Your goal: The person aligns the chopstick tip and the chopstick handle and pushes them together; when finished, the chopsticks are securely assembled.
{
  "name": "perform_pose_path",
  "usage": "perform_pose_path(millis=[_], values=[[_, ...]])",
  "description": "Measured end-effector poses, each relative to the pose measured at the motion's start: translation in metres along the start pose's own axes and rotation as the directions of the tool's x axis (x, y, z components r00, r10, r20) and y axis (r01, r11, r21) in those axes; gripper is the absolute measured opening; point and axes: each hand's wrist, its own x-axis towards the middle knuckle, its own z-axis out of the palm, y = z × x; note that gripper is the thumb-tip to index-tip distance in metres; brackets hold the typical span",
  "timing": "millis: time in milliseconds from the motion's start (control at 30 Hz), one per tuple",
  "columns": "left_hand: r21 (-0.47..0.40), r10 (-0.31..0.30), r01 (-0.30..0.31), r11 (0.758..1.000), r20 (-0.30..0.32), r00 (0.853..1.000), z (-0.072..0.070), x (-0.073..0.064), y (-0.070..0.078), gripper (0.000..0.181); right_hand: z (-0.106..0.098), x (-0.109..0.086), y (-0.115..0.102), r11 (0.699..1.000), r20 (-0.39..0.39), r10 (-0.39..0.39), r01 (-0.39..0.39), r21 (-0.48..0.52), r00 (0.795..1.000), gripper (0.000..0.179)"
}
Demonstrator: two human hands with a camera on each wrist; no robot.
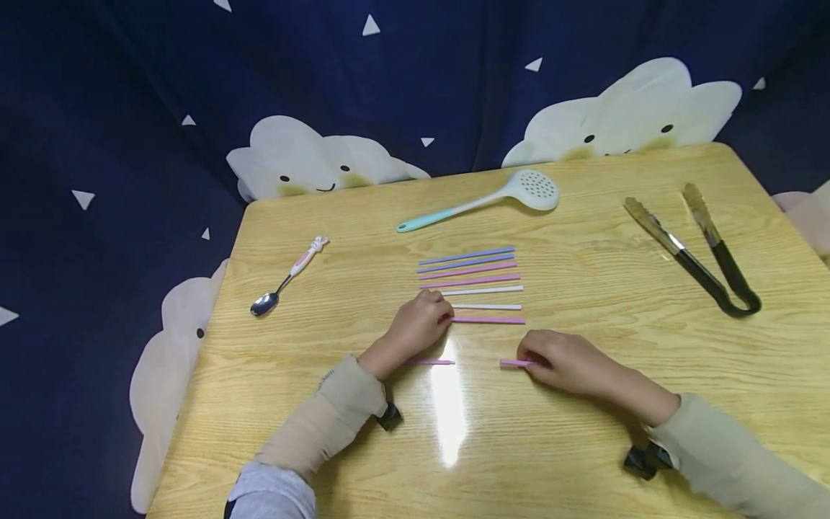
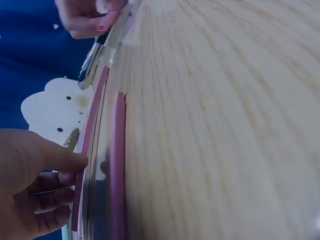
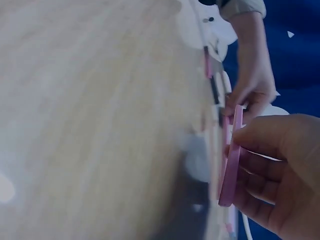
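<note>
My left hand [image 1: 418, 326] pinches the left end of a thin pink stick [image 1: 489, 320], the nearest in a row of sticks. Farther back in that row lie two white sticks [image 1: 486, 290], two pink sticks [image 1: 470, 281] and two bluish-purple sticks [image 1: 467, 256]. Between thumb and fingers, my right hand [image 1: 567, 362] holds another pink stick [image 3: 230, 165], partly covered by the hand in the head view. A separate pink stick [image 2: 118, 160] lies on the table below my left hand; its left part is hidden by the left wrist in the head view.
A spoon with a pink-and-white handle [image 1: 302, 262] lies at the left. Behind the row is a slotted turner [image 1: 532, 190] with a mint handle. Black-handled tongs [image 1: 703, 274] lie spread at the right. A dark blue curtain [image 1: 454, 79] hangs behind the wooden table [image 1: 551, 447].
</note>
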Motion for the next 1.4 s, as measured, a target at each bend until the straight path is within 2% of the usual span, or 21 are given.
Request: perform_pose_path(millis=[200, 433, 600, 700, 800, 900, 1133, 1267, 1400], values=[[-0.008, 0.005, -0.006, 1.0, -0.026, 1.0, 0.002, -0.003, -0.002, 0.005, -0.017, 0.005, 0.0, 0.998, -0.026, 0.055, -0.054, 0.029, 0.998, 0.011], [-0.045, 0.044, -0.048, 0.998, -0.081, 0.996, -0.007, -0.018, 0.0, 0.005, -0.033, 0.011, 0.005, 0.999, -0.101, 0.05, -0.048, 0.023, 0.994, 0.012], [-0.11, 0.129, -0.13, 0.985, -0.012, 0.992, -0.013, -0.038, 0.0, 0.006, -0.042, 0.016, 0.008, 0.999, -0.145, 0.042, -0.042, 0.006, 0.988, 0.015], [-0.131, 0.159, -0.154, 0.979, 0.029, 0.987, -0.013, -0.049, -0.002, 0.005, -0.046, 0.019, 0.009, 1.0, -0.163, 0.031, -0.03, 0.004, 0.986, 0.015], [-0.117, 0.173, -0.168, 0.979, 0.037, 0.984, -0.012, -0.058, -0.004, 0.008, -0.048, 0.022, 0.009, 1.0, -0.174, 0.021, -0.02, 0.004, 0.984, 0.015], [-0.074, 0.185, -0.184, 0.98, 0.012, 0.983, -0.008, -0.065, -0.005, 0.01, -0.051, 0.025, 0.01, 0.999, -0.18, 0.031, -0.032, 0.002, 0.983, 0.014], [0.0, 0.213, -0.214, 0.977, -0.083, 0.974, 0.001, -0.068, -0.005, 0.007, -0.054, 0.029, 0.011, 0.998, -0.202, 0.054, -0.056, -0.003, 0.978, 0.013], [-0.014, 0.227, -0.228, 0.974, -0.073, 0.971, -0.003, -0.064, -0.004, 0.007, -0.055, 0.029, 0.012, 0.999, -0.222, 0.05, -0.053, -0.005, 0.974, 0.013], [-0.085, 0.205, -0.208, 0.974, -0.05, 0.978, -0.013, -0.058, -0.002, 0.007, -0.057, 0.029, 0.013, 0.999, -0.247, 0.034, -0.036, -0.005, 0.968, 0.014]])
